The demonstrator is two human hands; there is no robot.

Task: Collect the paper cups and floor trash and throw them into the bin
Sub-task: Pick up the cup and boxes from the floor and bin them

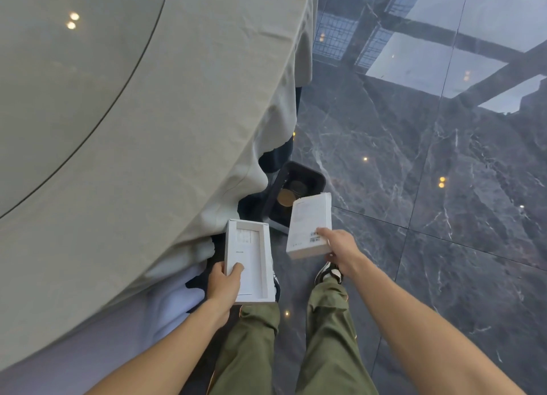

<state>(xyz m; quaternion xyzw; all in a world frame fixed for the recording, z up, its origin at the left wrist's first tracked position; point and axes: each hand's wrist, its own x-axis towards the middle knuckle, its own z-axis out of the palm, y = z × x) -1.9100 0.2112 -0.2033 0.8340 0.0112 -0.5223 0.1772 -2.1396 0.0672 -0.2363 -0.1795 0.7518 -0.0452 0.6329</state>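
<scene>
My left hand [222, 285] grips an open white box tray [251, 258] by its near end, held flat above my left leg. My right hand [340, 248] holds a white box lid [307, 226] with a barcode label, its far end reaching over the near edge of the bin. The dark rectangular bin [313, 177] stands on the floor beside the table's cloth. Inside the bin lie brown paper cups [287, 198], partly hidden by the lid.
A round table with a grey-green tablecloth [177, 128] and a glass top fills the left side, its cloth hanging to the floor. Dark glossy marble floor [429, 202] spreads to the right. My legs in olive trousers and my shoes are below the hands.
</scene>
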